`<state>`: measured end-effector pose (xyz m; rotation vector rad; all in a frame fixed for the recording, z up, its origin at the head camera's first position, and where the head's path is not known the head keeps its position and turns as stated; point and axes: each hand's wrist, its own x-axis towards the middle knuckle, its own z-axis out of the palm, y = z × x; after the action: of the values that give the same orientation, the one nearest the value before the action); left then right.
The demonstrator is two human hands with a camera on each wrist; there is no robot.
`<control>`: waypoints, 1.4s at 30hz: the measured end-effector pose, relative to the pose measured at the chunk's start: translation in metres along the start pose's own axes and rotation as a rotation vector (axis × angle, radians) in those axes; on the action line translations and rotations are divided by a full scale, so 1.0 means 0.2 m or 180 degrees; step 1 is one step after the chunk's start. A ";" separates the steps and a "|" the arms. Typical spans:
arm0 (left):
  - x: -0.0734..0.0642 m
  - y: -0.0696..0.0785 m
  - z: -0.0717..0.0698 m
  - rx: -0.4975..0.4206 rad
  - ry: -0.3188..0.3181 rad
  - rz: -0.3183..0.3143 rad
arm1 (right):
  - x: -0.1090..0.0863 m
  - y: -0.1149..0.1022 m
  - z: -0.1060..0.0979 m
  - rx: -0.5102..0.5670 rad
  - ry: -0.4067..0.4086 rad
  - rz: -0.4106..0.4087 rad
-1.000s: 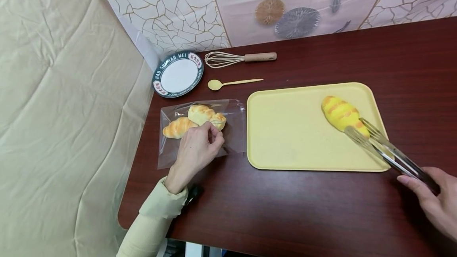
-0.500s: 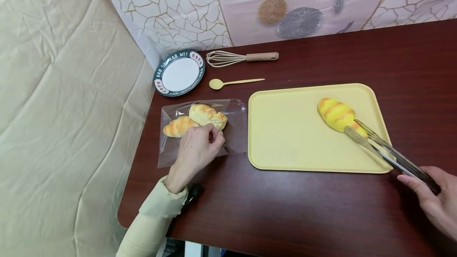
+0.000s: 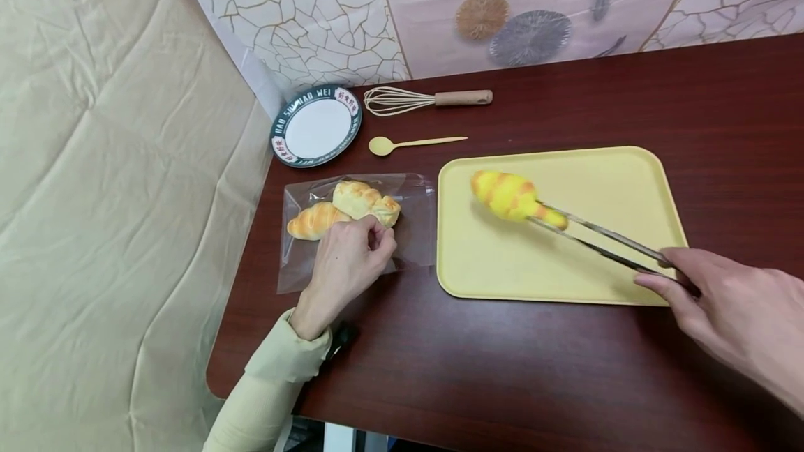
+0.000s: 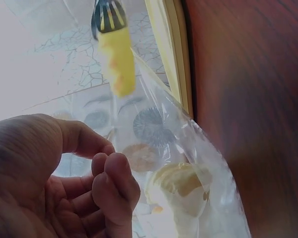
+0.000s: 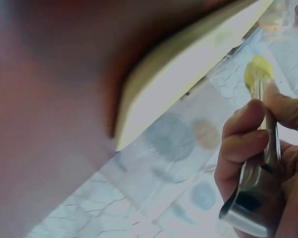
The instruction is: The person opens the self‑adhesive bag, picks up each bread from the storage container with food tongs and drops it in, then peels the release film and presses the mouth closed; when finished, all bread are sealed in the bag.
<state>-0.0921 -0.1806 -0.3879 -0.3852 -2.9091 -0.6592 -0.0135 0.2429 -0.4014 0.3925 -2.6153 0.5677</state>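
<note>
My left hand (image 3: 347,258) pinches the upper film of a clear plastic bag (image 3: 416,239) between thumb and bent fingers. Inside the bag lie two bread rolls, a golden striped roll (image 3: 316,222) and a paler knotted roll (image 3: 356,198). In my right hand (image 3: 738,302) I grip metal tongs (image 3: 608,231), which squeeze the narrow end of a yellow, orange-striped bread (image 3: 504,194). That bread hangs over the left part of a pale yellow tray (image 3: 502,270), throwing a shadow on it. The left wrist view shows the yellow bread (image 4: 118,64) pointing toward the bag.
Behind the bag stands a green-rimmed white plate (image 3: 318,127), leaning close to the wall. A whisk (image 3: 465,98) and a yellow spoon (image 3: 381,146) lie behind the tray. Beige cloth (image 3: 94,229) hangs along the left side of the dark wooden table (image 3: 477,382).
My right hand has carried the tongs and yellow bread leftward and up from the tray's right side, and the bread has turned more level. My left hand stays in place at the bag.
</note>
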 end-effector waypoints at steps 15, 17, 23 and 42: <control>0.00 0.01 -0.02 0.0031 0.0046 0.0036 | 0.35 -0.08 0.18 0.0007 -0.0535 -0.1205; 0.00 0.01 -0.02 0.0033 0.0053 0.0040 | 0.39 -0.09 0.21 0.0058 -0.0555 -0.1312; 0.00 0.01 -0.03 0.0030 0.0066 0.0029 | 0.50 -0.12 0.28 0.0191 -0.0618 -0.1579; 0.00 0.00 -0.05 0.0074 0.0142 -0.0022 | 0.60 -0.20 0.35 0.0053 -0.0527 -0.1881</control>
<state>-0.0919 -0.1849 -0.3799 -0.3530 -2.8744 -0.6264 -0.1285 0.1554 -0.3896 1.2043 -2.4607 0.3615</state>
